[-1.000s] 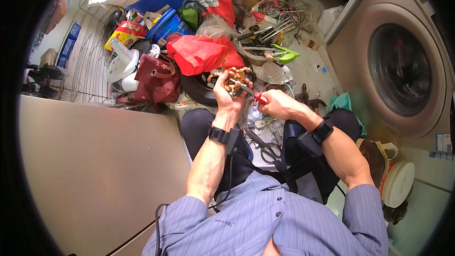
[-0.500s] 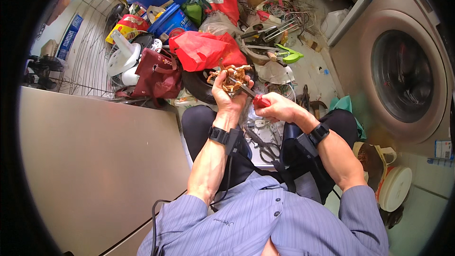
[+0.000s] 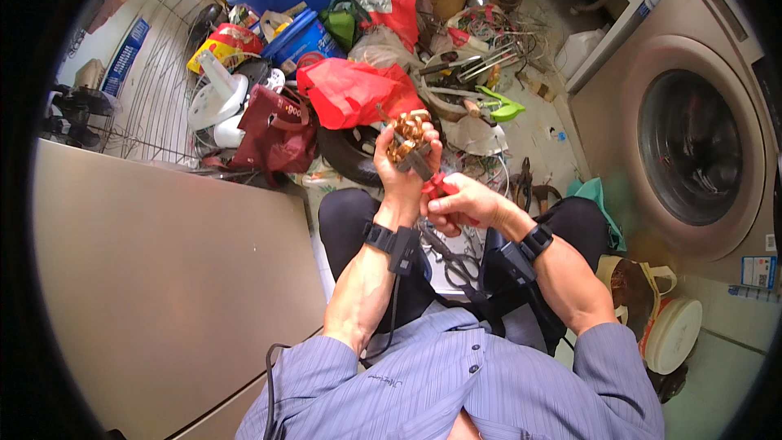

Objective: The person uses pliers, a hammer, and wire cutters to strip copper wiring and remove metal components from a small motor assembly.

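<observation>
My left hand (image 3: 399, 171) is raised over my knees, fingers curled around a copper-wound coil part (image 3: 409, 132) with shiny loops of wire. Red-handled pliers (image 3: 437, 186) are in my right hand (image 3: 468, 202), closed round the grips. Their grey metal head reaches up to the lower side of the coil part, close to my left fingers. Fingers and glare hide where the metal meets the wire. Beneath my hands, black-handled scissors (image 3: 462, 267) lie among small metal pieces on a light tray between my legs.
A red bag (image 3: 350, 90) lies on a black tyre (image 3: 346, 155) just ahead. Loose tools, wires and a green-handled tool (image 3: 503, 106) spread to its right. The washing machine (image 3: 586, 126) stands at right, and a flat beige panel (image 3: 171, 244) fills the left. Farther off is a blue bucket (image 3: 305, 41).
The pliers have turned in my right hand, and their wider side now shows. My right hand has dropped slightly and moved left. The coil part has tilted in my left hand.
</observation>
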Demonstrator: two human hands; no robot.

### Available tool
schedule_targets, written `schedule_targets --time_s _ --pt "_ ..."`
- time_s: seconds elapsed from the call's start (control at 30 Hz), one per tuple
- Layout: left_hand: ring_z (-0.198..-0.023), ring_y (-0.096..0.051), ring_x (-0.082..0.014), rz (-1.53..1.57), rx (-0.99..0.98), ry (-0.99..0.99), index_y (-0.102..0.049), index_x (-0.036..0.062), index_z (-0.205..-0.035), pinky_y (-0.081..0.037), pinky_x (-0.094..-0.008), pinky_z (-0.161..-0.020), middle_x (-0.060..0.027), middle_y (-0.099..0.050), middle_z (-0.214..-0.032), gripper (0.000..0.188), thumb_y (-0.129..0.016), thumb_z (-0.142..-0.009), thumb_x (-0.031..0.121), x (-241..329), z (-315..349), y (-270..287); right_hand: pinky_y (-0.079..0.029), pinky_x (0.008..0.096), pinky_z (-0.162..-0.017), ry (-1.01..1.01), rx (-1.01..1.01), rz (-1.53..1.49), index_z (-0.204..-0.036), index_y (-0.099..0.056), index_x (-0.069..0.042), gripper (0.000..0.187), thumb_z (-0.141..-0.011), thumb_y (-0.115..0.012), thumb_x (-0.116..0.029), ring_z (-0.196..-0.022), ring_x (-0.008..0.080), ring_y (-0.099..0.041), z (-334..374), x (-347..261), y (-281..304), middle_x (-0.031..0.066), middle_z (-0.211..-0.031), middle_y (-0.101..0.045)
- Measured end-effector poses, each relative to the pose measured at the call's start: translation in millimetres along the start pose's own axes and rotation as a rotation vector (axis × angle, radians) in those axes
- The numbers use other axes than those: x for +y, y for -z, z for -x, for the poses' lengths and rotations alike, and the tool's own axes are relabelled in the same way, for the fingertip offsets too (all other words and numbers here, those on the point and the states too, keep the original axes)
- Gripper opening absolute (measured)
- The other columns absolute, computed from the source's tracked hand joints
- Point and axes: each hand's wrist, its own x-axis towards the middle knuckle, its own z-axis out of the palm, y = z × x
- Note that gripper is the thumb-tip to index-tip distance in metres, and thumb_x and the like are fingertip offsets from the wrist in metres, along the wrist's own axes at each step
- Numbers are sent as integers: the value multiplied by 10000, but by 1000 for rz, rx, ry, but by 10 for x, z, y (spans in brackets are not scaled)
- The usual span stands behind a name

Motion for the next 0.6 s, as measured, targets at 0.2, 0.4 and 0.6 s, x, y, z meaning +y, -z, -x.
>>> schedule_targets --time_s 0.2,0.4,0.6 --pt "-870 -667 -316 -265 264 -172 -654 51 -1109 -594 -462 -783 -151 -685 -977 350 -576 -929 340 20 46 -51 -525 302 -530 -39 0 -59 -1017 -624 26 240 -956 -643 -205 -628 167 -642 81 -96 -35 82 -725 -629" --pt "-855 -675 -317 -367 349 -256 -679 77 -1035 -566 -498 -792 -108 -711 -944 278 -556 -941 307 78 41 -153 -531 295 -546 -66 59 65 -987 -646 18 222 -969 -627 -202 -663 158 -658 105 -179 86 74 -751 -662" --pt "-804 -693 -317 -441 430 -365 -656 86 -1022 -581 -520 -766 -119 -715 -930 248 -545 -955 297 186 28 -77 -527 445 -690 10 535 1226 -937 -601 16 206 -899 -613 -186 -730 374 -671 99 -83 57 211 -790 -680"
